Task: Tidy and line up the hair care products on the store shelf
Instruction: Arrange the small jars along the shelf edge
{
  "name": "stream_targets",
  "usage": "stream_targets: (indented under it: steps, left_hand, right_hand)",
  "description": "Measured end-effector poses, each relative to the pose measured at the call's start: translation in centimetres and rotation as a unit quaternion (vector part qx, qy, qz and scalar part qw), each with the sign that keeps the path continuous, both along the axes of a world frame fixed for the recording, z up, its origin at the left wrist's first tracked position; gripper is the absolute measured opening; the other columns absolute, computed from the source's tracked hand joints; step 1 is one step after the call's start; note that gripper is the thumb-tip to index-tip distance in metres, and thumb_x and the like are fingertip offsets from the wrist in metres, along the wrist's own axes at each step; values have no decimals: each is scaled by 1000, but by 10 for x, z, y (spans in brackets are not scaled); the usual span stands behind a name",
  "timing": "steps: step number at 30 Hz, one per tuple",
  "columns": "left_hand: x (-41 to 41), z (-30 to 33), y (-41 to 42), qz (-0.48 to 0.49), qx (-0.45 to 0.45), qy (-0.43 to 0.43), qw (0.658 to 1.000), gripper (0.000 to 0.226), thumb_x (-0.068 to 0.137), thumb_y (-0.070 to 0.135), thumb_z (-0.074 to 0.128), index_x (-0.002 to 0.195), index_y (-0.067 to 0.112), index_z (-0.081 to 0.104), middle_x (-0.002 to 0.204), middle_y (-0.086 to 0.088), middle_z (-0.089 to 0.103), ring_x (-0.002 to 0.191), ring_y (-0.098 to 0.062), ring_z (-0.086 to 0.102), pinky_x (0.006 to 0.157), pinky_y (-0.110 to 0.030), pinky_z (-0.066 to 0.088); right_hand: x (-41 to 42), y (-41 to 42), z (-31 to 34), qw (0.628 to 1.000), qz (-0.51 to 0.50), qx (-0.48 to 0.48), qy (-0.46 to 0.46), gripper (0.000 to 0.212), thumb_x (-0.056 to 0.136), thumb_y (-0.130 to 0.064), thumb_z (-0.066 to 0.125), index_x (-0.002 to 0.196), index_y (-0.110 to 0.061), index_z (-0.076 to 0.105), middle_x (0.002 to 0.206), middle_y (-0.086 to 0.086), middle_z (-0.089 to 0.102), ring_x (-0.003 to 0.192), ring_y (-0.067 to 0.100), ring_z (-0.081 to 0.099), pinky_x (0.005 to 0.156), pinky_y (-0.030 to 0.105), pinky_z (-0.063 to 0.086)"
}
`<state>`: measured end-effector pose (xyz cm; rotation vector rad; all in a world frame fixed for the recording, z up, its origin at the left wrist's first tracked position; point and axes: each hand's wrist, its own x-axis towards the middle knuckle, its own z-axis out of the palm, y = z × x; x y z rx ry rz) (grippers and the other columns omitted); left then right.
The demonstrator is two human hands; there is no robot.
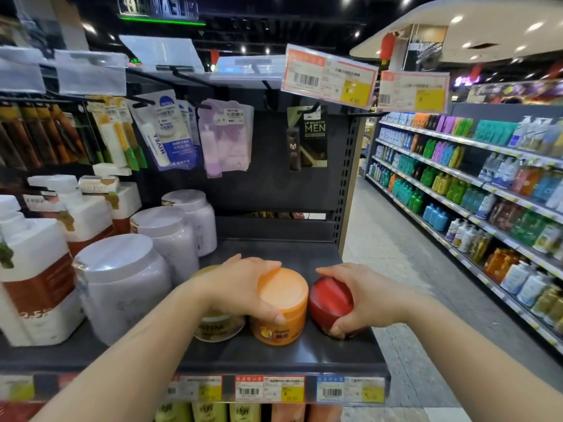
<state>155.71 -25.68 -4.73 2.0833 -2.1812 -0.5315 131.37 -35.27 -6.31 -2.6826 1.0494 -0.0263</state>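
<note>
Three white tubs (158, 239) left on shelf (274, 351) | Pantene jar (217, 325) under left wrist | left hand (243, 287) grips orange jar (281, 306) | right hand (362, 296) grips red jar (330, 300), jars side by side

Pantene jar (217, 325) half hidden under left wrist

a grey tiled aisle floor (405, 269) runs beside stocked shelving (475, 190) under bright ceiling spotlights (457, 19).
</note>
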Motion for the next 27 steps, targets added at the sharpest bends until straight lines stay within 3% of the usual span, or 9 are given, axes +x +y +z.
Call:
stream_targets:
  steps: [11,16,19,27]
  left_hand:
    - [19,4,9,-2,-35,-44,998,114,61,78,66,152,38,9,160,11,18,147,-14,12,117,-48,-4]
    - [38,12,20,56,4,-94,994,112,63,74,70,152,37,12,159,7,25,145,-21,22,117,-45,14]
    - [39,14,23,56,13,-100,993,109,66,71,71,152,35,13,158,6,25,144,-22,23,116,-43,16]
    - [47,16,25,50,8,-109,993,103,72,59,73,152,33,14,157,5,29,142,-22,27,115,-42,19]
  right_hand:
    - [-1,12,12,994,-12,2,109,118,49,-75,73,144,-46,10,144,-9,29,128,18,31,101,37,40]
    - [32,21,19,999,32,-21,22,119,55,-82,63,150,-38,7,156,-5,22,141,19,22,113,42,26]
    - [55,25,14,999,50,-21,-2,116,60,-75,67,151,-35,8,154,-2,29,138,21,28,112,42,28]
    - [74,20,0,999,24,37,-13,112,59,-71,71,146,-45,7,153,-4,27,135,23,33,107,44,37]
